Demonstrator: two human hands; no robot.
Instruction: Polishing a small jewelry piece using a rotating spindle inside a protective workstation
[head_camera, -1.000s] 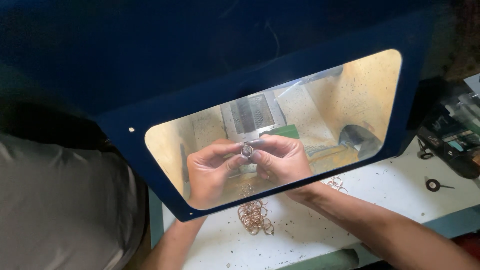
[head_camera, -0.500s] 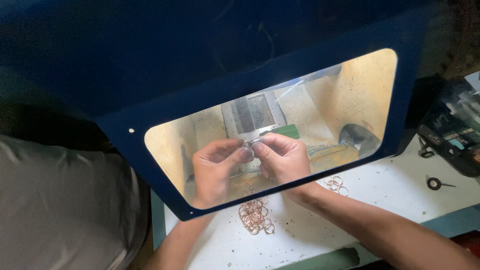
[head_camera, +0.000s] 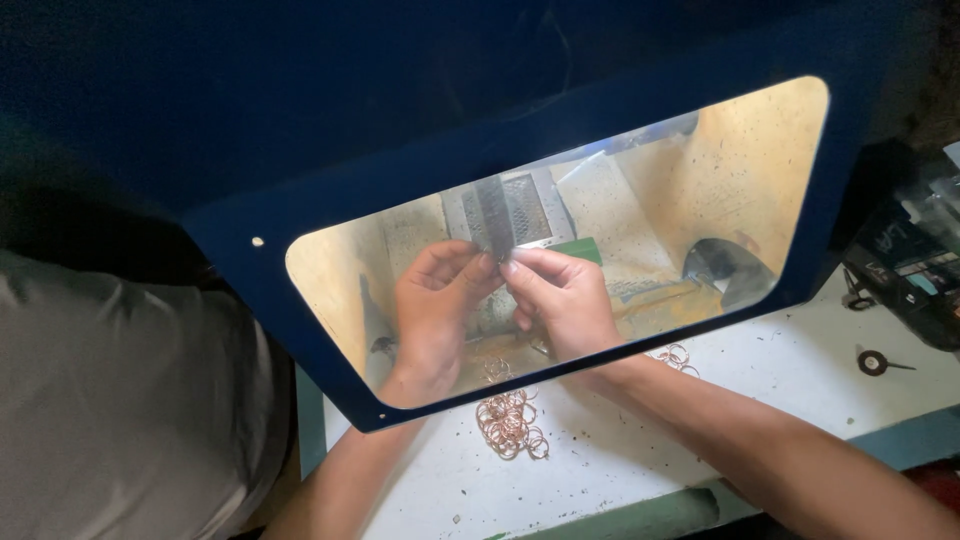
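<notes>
Pinching together, both hands meet fingertip to fingertip behind a clear window (head_camera: 700, 190) set in a dark blue hood (head_camera: 400, 120). The left hand (head_camera: 435, 305) curls its fingers in, and the right hand (head_camera: 560, 295) bends its fingers to touch them. Something very small sits between the fingertips, but it is too tiny to tell what it is. Both hands are closed tight on that spot, just in front of a grey metal block with a mesh face (head_camera: 510, 210).

Near the front edge of the desk (head_camera: 620, 450), below the hood and between the two arms, lies a pile of thin copper-coloured wire rings (head_camera: 510, 420), shiny and round. A few more rings (head_camera: 675, 355) lie beside the right wrist. The desk is white and dotted with little specks. Inside the hood the walls look yellow and dusty. A small black round piece with a thin stem (head_camera: 875, 362) rests near the right edge of the desk.
</notes>
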